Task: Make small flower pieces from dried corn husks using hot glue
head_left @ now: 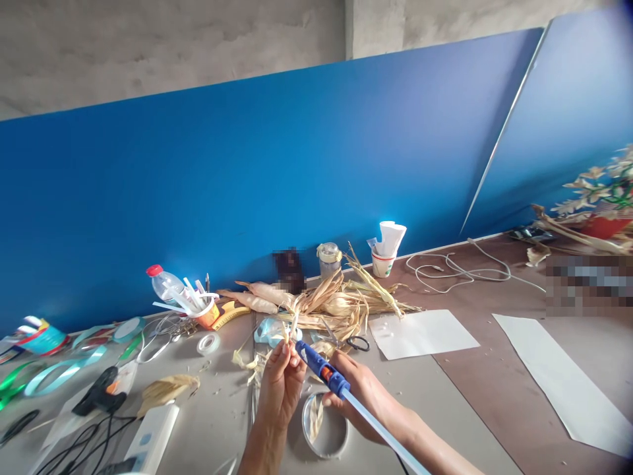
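Observation:
My left hand point(283, 377) is closed, pinching a small piece of dried corn husk point(293, 324) that sticks up from the fingertips. In my right hand point(360, 390) is a blue hot glue gun point(321, 367), its nozzle touching or very near the husk at my left fingertips. A long translucent glue stick point(380, 429) runs out of its back end. Below the hands stands a round clear ring-shaped container point(332, 452) with a husk strip in it. Just beyond them lies a heap of dried corn husks point(341, 297), with dark-handled scissors point(357, 343) partly under it.
At left are a power strip point(153, 439) with black cables, a black glue gun point(101, 390), ribbon rolls point(69, 369) and a bottle point(165, 284). White paper sheets point(425, 333) lie at right. A paper cup point(384, 262), glass jar point(329, 260) and white cable point(457, 272) sit near the blue partition point(247, 178).

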The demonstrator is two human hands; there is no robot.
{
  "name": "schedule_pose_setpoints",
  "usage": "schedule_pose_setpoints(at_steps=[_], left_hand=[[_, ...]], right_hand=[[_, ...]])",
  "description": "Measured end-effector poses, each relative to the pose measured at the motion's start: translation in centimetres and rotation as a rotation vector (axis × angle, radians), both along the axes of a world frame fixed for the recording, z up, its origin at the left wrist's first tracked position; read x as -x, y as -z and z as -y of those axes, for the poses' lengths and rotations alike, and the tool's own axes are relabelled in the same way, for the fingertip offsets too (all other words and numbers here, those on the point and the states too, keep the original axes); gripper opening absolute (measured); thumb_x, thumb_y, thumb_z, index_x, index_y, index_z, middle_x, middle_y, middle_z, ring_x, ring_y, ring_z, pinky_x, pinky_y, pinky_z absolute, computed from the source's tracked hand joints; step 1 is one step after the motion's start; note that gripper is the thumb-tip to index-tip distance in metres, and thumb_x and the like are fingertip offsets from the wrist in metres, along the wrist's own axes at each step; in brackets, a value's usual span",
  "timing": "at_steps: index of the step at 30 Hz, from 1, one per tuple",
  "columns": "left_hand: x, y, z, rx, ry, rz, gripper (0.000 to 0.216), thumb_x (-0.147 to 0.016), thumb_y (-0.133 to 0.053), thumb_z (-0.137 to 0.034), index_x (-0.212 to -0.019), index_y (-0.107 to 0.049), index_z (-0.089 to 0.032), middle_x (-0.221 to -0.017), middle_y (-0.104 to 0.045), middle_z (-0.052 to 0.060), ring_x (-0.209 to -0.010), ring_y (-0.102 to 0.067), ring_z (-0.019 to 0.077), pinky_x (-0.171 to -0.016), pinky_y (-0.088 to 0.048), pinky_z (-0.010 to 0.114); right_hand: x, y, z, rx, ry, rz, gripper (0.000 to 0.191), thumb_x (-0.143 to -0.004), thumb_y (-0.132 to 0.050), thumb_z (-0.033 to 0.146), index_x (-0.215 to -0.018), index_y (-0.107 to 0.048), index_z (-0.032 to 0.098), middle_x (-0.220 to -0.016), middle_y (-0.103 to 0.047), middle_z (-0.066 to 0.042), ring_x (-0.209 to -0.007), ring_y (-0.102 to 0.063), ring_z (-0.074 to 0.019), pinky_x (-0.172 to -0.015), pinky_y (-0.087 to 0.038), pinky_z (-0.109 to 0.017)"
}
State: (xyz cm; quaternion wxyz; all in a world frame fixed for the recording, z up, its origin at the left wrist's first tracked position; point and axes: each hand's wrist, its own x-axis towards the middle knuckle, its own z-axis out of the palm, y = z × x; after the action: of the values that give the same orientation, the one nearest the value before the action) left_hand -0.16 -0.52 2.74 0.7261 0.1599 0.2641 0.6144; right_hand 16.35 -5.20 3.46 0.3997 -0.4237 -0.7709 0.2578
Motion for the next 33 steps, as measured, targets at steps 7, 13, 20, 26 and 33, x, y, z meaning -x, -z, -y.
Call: schedule_pose_setpoints(at_steps=[7, 13, 20, 26, 33], left_hand=[[-0.05, 0.03, 0.00, -0.030, 0.005, 0.000, 0.015, -0.063, -0.077, -0.014, -0.073, -0.066, -0.012, -0.069, -0.057, -0.001, -0.051, -0.048, 0.0026, -0.053, -0.045, 0.014], [0.07, 0.17, -0.07, -0.006, -0.008, -0.014, 0.017, -0.062, -0.077, -0.014, -0.074, -0.066, -0.013, -0.067, -0.058, -0.002, -0.050, -0.048, 0.0031, -0.053, -0.045, 0.015], [0.19, 0.46, -0.07, -0.019, 0.016, 0.010, 0.013, -0.065, -0.076, -0.014, -0.073, -0.066, -0.013, -0.067, -0.058, -0.002, -0.052, -0.049, 0.0028, -0.055, -0.045, 0.014], [0.20, 0.43, 0.00, -0.004, 0.000, -0.019, 0.017, -0.063, -0.078, -0.017, -0.072, -0.064, -0.015, -0.065, -0.055, -0.004, -0.053, -0.048, 0.0028, -0.056, -0.045, 0.015], [0.21, 0.61, -0.13, 0.000, -0.020, -0.036, 0.016, -0.063, -0.077, -0.016, -0.071, -0.064, -0.015, -0.064, -0.055, -0.004, -0.052, -0.048, 0.0031, -0.055, -0.044, 0.014]], right_hand=[[-0.08, -0.22, -0.12, 0.029, 0.010, 0.009, 0.029, -0.083, -0.054, 0.044, -0.079, -0.038, 0.020, -0.079, -0.048, 0.000, -0.063, -0.042, -0.0124, -0.058, -0.037, -0.025], [0.13, -0.04, -0.01, 0.043, -0.009, -0.004, 0.030, -0.084, -0.051, 0.047, -0.079, -0.038, 0.021, -0.080, -0.046, 0.000, -0.064, -0.041, -0.0126, -0.058, -0.036, -0.025], [0.01, -0.18, -0.02, 0.073, 0.004, 0.014, 0.031, -0.082, -0.055, 0.046, -0.079, -0.037, 0.021, -0.080, -0.047, 0.000, -0.064, -0.041, -0.0128, -0.059, -0.037, -0.025], [0.02, -0.24, 0.02, 0.057, -0.006, -0.014, 0.031, -0.083, -0.054, 0.046, -0.079, -0.037, 0.021, -0.080, -0.047, 0.000, -0.064, -0.041, -0.0124, -0.058, -0.037, -0.025], [-0.02, -0.29, -0.03, 0.060, -0.036, -0.048, 0.038, -0.083, -0.045, 0.058, -0.081, -0.040, 0.020, -0.080, -0.047, -0.001, -0.065, -0.042, -0.0134, -0.059, -0.038, -0.026]])
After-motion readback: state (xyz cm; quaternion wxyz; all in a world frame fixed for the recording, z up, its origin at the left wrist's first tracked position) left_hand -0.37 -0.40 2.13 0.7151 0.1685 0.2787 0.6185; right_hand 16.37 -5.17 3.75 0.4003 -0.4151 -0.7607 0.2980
